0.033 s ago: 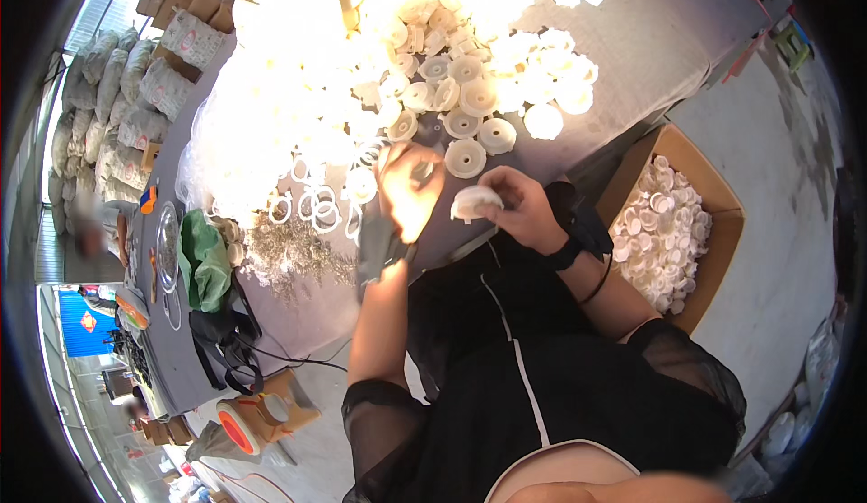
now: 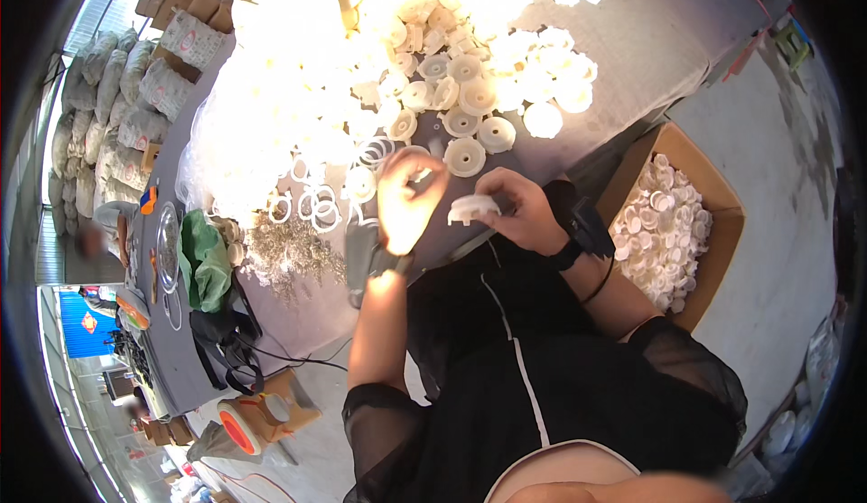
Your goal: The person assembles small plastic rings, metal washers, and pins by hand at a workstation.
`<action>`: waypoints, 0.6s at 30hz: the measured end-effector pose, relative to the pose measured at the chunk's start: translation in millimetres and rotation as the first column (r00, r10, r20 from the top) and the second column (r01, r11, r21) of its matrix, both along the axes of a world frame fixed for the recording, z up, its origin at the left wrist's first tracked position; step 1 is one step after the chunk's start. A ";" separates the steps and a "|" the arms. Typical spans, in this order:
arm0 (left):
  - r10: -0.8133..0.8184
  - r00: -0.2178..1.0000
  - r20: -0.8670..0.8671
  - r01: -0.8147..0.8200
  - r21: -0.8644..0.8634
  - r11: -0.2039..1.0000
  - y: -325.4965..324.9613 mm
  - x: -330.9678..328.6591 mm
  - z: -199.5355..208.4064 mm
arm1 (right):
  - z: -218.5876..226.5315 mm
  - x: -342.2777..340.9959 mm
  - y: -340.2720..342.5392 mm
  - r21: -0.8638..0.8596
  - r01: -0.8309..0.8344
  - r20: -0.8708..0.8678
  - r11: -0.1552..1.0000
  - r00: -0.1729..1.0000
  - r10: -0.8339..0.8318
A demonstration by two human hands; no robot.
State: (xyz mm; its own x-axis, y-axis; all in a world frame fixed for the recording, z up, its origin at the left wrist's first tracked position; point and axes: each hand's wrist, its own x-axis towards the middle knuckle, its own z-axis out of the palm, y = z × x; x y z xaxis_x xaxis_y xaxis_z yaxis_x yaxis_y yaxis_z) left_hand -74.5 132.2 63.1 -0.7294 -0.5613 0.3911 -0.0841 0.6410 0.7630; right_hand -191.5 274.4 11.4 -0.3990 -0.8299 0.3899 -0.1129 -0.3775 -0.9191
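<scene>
My right hand (image 2: 524,214) pinches a white round plastic cap (image 2: 471,208) by its edge, tilted so its side and small tabs show. To the left, my left hand (image 2: 411,203) is held over the table with thumb and fingers curled together; what lies between the fingertips, if anything, I cannot make out. Just beyond both hands are several off-white round plastic cups with a centre hole (image 2: 465,157), the front of a large heap. Beside my left hand lie loose white plastic rings (image 2: 321,207), partly washed out by glare.
At my right stands an open cardboard box (image 2: 722,232) filled with small white plastic parts (image 2: 664,232). A green bag (image 2: 204,259) and a black strapped bag (image 2: 221,345) lie on the left of the grey table. Stacked sacks (image 2: 117,97) and another person (image 2: 113,223) are farther left.
The cap in my right hand has tipped slightly, showing more of its side. My left hand has shifted a little, its fingers curling around a wider gap.
</scene>
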 end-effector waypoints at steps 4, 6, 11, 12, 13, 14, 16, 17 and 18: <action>-0.141 0.988 -0.058 0.152 0.391 0.908 27.1 39.9 17.9 | 32.9 1.7 3.7 -0.196 -0.107 -0.394 0.975 0.919 0.022; -0.246 0.969 0.031 0.212 0.408 0.888 24.8 54.3 26.2 | 41.9 8.2 4.5 -0.225 -0.151 -0.412 0.963 0.910 0.046; -0.298 0.954 -0.004 0.266 0.465 0.844 31.7 73.4 36.7 | 48.3 20.2 10.6 -0.234 -0.186 -0.449 0.954 0.891 0.063; -0.301 0.954 -0.004 0.268 0.467 0.843 31.8 75.5 37.6 | 49.4 22.2 11.3 -0.227 -0.189 -0.447 0.955 0.892 0.071; -0.304 0.953 -0.004 0.270 0.469 0.841 32.5 77.5 38.2 | 50.5 24.0 12.2 -0.219 -0.192 -0.444 0.957 0.893 0.077; -0.304 0.953 -0.006 0.272 0.466 0.842 34.1 79.1 38.6 | 51.2 25.8 13.1 -0.221 -0.193 -0.447 0.956 0.891 0.076; -0.273 0.961 -0.051 0.263 0.488 0.832 37.9 81.0 38.5 | 52.0 28.1 14.6 -0.225 -0.195 -0.429 0.955 0.899 0.082; -0.274 0.960 -0.053 0.265 0.485 0.834 39.6 82.1 38.2 | 53.1 28.7 15.6 -0.227 -0.195 -0.432 0.954 0.898 0.081; -0.268 0.961 -0.066 0.266 0.480 0.836 41.3 83.5 37.7 | 54.5 29.3 16.8 -0.215 -0.197 -0.432 0.957 0.897 0.088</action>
State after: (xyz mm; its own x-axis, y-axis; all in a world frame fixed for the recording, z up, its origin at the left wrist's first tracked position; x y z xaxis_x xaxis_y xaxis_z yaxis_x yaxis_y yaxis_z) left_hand 9.0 173.6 100.8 -0.8791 -0.4611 0.1208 0.0339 0.1923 0.9807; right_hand -162.2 291.2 65.9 -0.0406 -0.7207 0.6921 -0.3896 -0.6264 -0.6752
